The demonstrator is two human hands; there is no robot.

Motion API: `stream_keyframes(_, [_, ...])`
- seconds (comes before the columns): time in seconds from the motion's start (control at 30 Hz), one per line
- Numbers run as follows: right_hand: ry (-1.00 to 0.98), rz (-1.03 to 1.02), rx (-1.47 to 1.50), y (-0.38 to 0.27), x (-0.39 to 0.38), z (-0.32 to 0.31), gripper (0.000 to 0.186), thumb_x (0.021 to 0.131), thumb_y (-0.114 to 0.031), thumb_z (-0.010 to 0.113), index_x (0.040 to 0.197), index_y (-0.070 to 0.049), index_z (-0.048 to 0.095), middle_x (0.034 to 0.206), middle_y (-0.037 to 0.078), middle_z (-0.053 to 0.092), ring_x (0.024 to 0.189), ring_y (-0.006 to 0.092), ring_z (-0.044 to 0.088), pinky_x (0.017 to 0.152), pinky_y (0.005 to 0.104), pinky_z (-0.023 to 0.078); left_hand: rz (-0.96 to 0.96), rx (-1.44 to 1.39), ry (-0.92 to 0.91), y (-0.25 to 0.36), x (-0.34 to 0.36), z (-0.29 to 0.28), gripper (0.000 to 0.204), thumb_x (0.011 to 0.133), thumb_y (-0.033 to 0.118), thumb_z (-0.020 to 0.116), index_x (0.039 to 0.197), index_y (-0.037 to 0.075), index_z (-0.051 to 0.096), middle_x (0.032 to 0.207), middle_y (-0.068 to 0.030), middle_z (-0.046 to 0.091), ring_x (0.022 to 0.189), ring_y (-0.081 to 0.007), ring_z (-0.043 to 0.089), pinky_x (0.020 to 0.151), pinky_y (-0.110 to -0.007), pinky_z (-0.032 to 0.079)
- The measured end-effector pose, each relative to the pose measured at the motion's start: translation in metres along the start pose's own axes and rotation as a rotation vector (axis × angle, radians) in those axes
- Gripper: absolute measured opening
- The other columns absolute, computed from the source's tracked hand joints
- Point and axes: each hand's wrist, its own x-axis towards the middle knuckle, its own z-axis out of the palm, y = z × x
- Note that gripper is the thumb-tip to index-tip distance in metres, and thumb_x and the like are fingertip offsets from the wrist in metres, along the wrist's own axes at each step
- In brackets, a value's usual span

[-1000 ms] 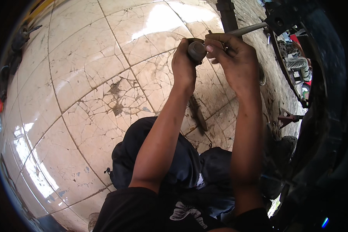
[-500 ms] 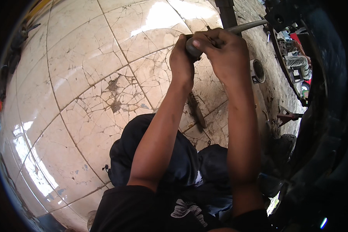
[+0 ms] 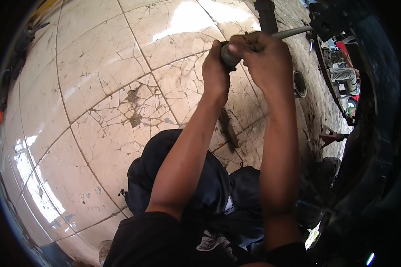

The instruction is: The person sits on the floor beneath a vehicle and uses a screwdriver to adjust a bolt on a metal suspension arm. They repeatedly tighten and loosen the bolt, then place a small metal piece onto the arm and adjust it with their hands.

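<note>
Knob [image 3: 227, 58] is sitting near twelve o'clock; left hand [image 3: 215, 74] is gripping it, best held steady; right hand [image 3: 271, 61] is curling against its three-o'clock side, any pinch being hidden.

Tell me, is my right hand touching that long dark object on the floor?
Apart: the head view shows tile between the right hand and the long dark object.
</note>
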Motion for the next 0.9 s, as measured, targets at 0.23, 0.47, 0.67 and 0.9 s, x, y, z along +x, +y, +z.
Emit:
stream_keyframes(0.23, [-0.128, -0.004, -0.09, -0.003, 0.004, -0.014, 0.017, 0.09, -0.015, 0.087, 0.098, 0.0, 0.082, 0.083, 0.008, 0.08, 0.075, 0.0117, 0.074, 0.068, 0.0294, 0.058, 0.004, 0.003, -0.078, 0.005, 0.0, -0.006, 0.045, 0.113, 0.041, 0.052, 0.124, 0.0, 0.066, 0.107, -0.0066, 0.068, 0.092, -0.0153, 0.064, 0.084, -0.034, 0.052])
stream_keyframes(0.47, [-0.111, 0.035, -0.062, -0.006, -0.001, -0.008, 0.017, 0.089, -0.014, 0.088, 0.101, -0.002, 0.082, 0.084, 0.009, 0.08, 0.072, 0.012, 0.073, 0.067, 0.0289, 0.057, -0.004, 0.028, 0.008, 0.008, -0.004, 0.0, 0.052, 0.116, 0.043, 0.038, 0.113, 0.002, 0.071, 0.087, -0.0054, 0.066, 0.075, -0.0137, 0.057, 0.07, -0.032, 0.048])
stream_keyframes(0.67, [-0.024, -0.036, -0.01, -0.004, 0.004, 0.007, 0.017, 0.09, -0.014, 0.087, 0.099, -0.001, 0.081, 0.081, 0.008, 0.079, 0.068, 0.0101, 0.071, 0.063, 0.0274, 0.056, -0.004, -0.041, 0.024, 0.004, -0.006, 0.003, 0.045, 0.115, 0.039, 0.045, 0.12, 0.001, 0.068, 0.097, -0.0076, 0.068, 0.081, -0.0161, 0.061, 0.075, -0.034, 0.05])
stream_keyframes(0.9, [-0.124, 0.052, -0.07, -0.003, -0.003, -0.012, 0.025, 0.089, -0.02, 0.088, 0.108, -0.004, 0.082, 0.075, 0.0, 0.073, 0.061, 0.0047, 0.056, 0.053, 0.0253, 0.04, 0.029, -0.026, -0.082, -0.003, 0.002, -0.006, 0.05, 0.115, 0.042, 0.042, 0.114, 0.001, 0.07, 0.09, -0.0075, 0.067, 0.077, -0.0167, 0.06, 0.072, -0.034, 0.049])
